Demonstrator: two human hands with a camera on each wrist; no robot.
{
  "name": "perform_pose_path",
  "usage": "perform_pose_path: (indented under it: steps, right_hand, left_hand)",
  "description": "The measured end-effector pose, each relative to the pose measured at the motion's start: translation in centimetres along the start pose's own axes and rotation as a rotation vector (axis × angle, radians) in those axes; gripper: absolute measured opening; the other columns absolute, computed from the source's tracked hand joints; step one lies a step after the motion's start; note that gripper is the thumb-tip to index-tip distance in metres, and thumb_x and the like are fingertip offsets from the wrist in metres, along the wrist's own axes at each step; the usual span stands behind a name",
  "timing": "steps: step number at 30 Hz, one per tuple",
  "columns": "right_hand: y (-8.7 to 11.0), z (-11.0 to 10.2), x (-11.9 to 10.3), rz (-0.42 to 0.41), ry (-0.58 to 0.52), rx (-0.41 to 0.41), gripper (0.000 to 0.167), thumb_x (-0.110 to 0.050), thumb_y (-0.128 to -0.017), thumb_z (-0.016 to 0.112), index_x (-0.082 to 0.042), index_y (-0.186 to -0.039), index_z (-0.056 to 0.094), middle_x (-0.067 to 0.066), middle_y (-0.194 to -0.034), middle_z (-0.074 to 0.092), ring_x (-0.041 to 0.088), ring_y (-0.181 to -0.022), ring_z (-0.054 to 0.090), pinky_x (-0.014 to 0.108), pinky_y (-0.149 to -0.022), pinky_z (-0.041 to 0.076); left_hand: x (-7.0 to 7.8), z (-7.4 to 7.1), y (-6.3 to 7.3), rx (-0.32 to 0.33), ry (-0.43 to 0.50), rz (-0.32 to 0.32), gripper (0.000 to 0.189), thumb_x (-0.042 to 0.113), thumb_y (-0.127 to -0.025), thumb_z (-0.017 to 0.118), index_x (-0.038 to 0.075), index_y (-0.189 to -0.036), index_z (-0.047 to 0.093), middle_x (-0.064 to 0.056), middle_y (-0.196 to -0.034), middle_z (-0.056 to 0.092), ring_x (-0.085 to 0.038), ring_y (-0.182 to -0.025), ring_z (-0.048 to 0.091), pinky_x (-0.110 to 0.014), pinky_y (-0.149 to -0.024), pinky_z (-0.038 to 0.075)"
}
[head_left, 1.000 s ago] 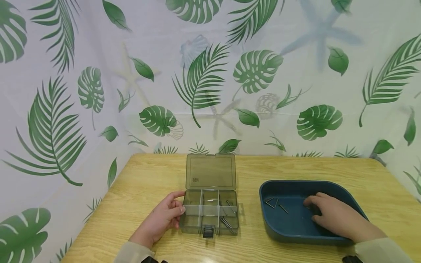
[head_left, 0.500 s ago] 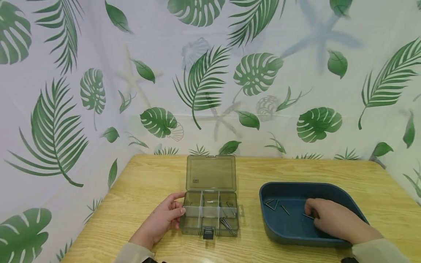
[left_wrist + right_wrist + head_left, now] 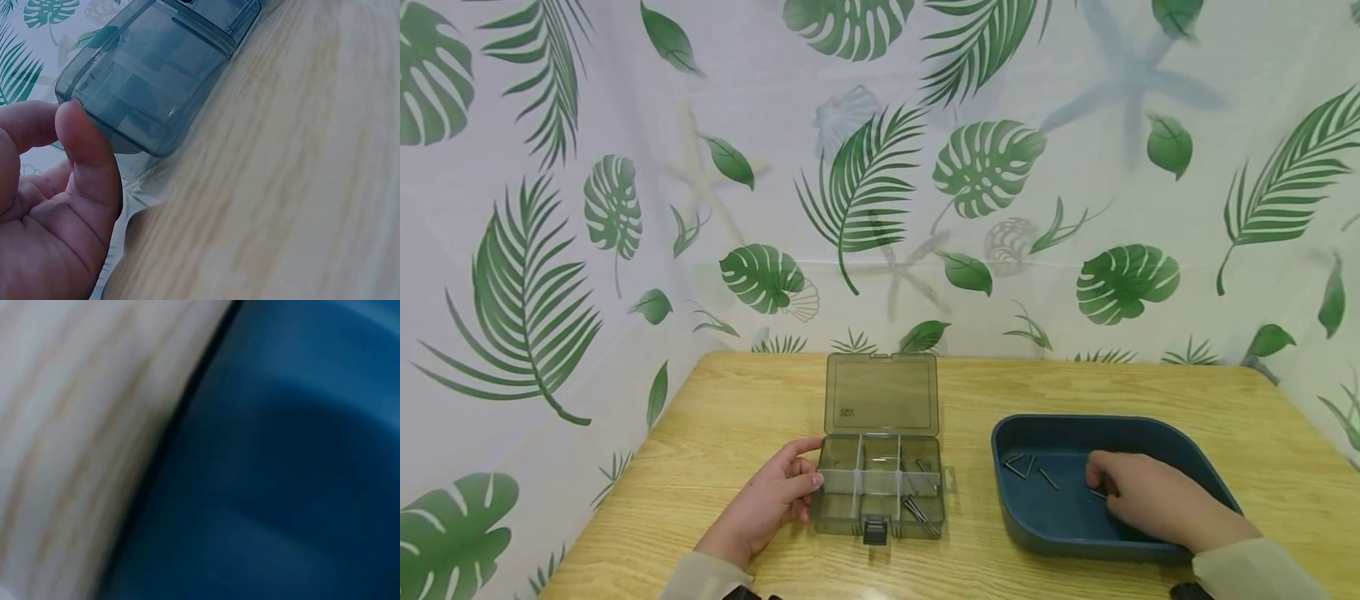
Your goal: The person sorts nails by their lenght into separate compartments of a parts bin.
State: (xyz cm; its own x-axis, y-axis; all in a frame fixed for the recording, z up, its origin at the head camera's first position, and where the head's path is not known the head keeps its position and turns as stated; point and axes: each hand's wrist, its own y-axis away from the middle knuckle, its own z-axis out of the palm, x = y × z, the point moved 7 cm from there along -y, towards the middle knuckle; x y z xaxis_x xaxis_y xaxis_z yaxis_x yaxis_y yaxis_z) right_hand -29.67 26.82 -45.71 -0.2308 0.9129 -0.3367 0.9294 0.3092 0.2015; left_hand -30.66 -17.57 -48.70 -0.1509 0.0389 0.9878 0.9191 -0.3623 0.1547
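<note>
A smoky see-through compartment box (image 3: pixel 837 504) sits on the table with its lid (image 3: pixel 881 393) raised. My left hand (image 3: pixel 775 492) holds the box's left side; in the left wrist view the thumb (image 3: pixel 84 134) lies along its corner. Several nails (image 3: pixel 916 510) lie in the front right compartment, and others in the one behind it. To the right, my right hand (image 3: pixel 1157 500) reaches into a dark blue tray (image 3: pixel 1052 525) with curled fingers, pinching a nail (image 3: pixel 1097 493) whose end shows beside the fingertips. The right wrist view is blurred and shows only tray and table.
Several loose nails (image 3: pixel 1018 467) lie at the tray's left end, one nail (image 3: pixel 1048 478) a little apart. The wooden table (image 3: pixel 737 392) runs back to a leaf-printed cloth (image 3: pixel 880 167). A latch (image 3: pixel 875 531) juts from the box's front.
The fingers of my right hand have closed together in the tray around a nail, and the hand has shifted slightly left. My left hand stays at the box.
</note>
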Motion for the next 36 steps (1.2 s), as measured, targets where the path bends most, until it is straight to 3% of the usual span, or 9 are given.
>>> perform_pose_path:
  steps: [8, 17, 29, 36]
  right_hand:
    - [-0.1, -0.2, -0.1, 0.018, 0.020, 0.003, 0.020, 0.002, -0.087, 0.064, -0.016, -0.094, 0.060, -0.002, -0.075, 0.052, 0.018, -0.066, 0.047, 0.037, -0.061, 0.042]
    - [0.1, -0.6, -0.8, -0.038, -0.001, 0.039, 0.020, 0.002, -0.087, 0.063, -0.017, -0.092, 0.059, -0.003, -0.076, 0.051, 0.016, -0.067, 0.046, 0.036, -0.062, 0.041]
    - [0.6, -1.6, -3.1, -0.129, -0.028, 0.104, 0.022, 0.001, -0.089, 0.060, -0.020, -0.094, 0.059, -0.005, -0.080, 0.047, 0.011, -0.070, 0.044, 0.031, -0.063, 0.039]
    - [0.6, -2.3, -5.0, -0.147, -0.075, 0.103, 0.022, 0.000, -0.092, 0.060, -0.020, -0.101, 0.064, -0.007, -0.086, 0.055, 0.009, -0.074, 0.049, 0.032, -0.065, 0.045]
  left_hand:
    - [0.0, 0.0, -0.1, -0.001, 0.000, -0.003, 0.062, 0.012, -0.101, 0.061, 0.007, -0.156, 0.031, -0.006, -0.097, 0.050, -0.015, -0.070, 0.046, -0.027, -0.056, 0.047]
    - [-0.1, 0.0, 0.0, 0.003, 0.004, -0.004, 0.062, 0.011, -0.101, 0.061, 0.006, -0.155, 0.031, -0.006, -0.097, 0.050, -0.015, -0.070, 0.046, -0.026, -0.056, 0.047]
    - [0.1, 0.2, 0.0, -0.002, 0.005, -0.009, 0.062, 0.011, -0.102, 0.060, 0.007, -0.156, 0.031, -0.006, -0.097, 0.050, -0.015, -0.070, 0.045, -0.027, -0.056, 0.047]
    - [0.1, 0.1, 0.0, 0.000, 0.003, -0.010, 0.062, 0.012, -0.102, 0.060, 0.006, -0.155, 0.031, -0.006, -0.096, 0.050, -0.015, -0.070, 0.046, -0.026, -0.056, 0.047]
